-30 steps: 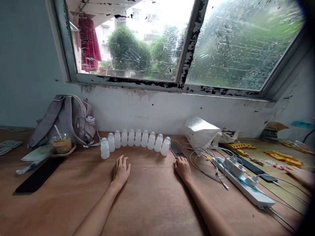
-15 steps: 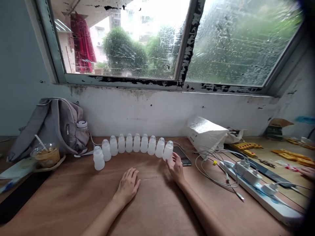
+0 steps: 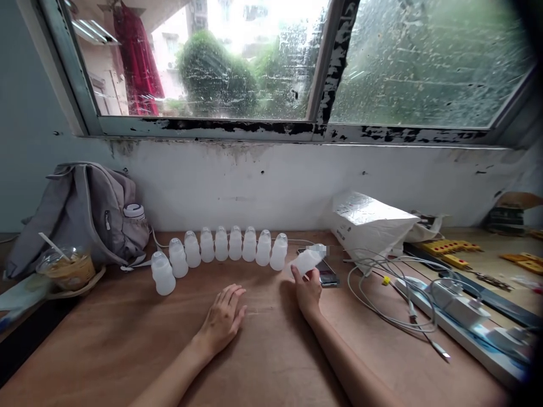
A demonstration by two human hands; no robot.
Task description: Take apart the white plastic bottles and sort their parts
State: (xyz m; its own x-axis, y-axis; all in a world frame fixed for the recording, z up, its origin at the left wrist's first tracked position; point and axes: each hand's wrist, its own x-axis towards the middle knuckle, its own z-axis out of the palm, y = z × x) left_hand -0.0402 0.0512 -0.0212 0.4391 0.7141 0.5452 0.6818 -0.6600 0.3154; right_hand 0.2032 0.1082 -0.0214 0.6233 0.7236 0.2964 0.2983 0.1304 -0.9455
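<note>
My right hand [image 3: 309, 290] grips a frosted white baby bottle [image 3: 304, 263] low on its body. The bottle tilts to the right, its clear cap end over a dark phone [image 3: 327, 276]. Several matching bottles [image 3: 235, 244] stand upright in a curved row to the left; the nearest in the row is one bottle [image 3: 279, 252] just beside the held one. At the row's left end, another bottle [image 3: 163, 274] stands closest to me. My left hand [image 3: 224, 312] rests palm down on the wooden table [image 3: 254, 362], fingers stretched out, holding nothing.
On the left are a grey backpack [image 3: 91, 209], an iced drink cup [image 3: 68, 268] and a black mat [image 3: 38, 339]. To the right lie a white bag [image 3: 373, 226], looped cables [image 3: 360, 299], a power strip [image 3: 475, 350] and yellow parts [image 3: 452, 249]. A window is above.
My right hand has closed on the rightmost bottle and tipped it from upright over to the right, out of the row. My left hand stays flat on the table. The view has shifted slightly.
</note>
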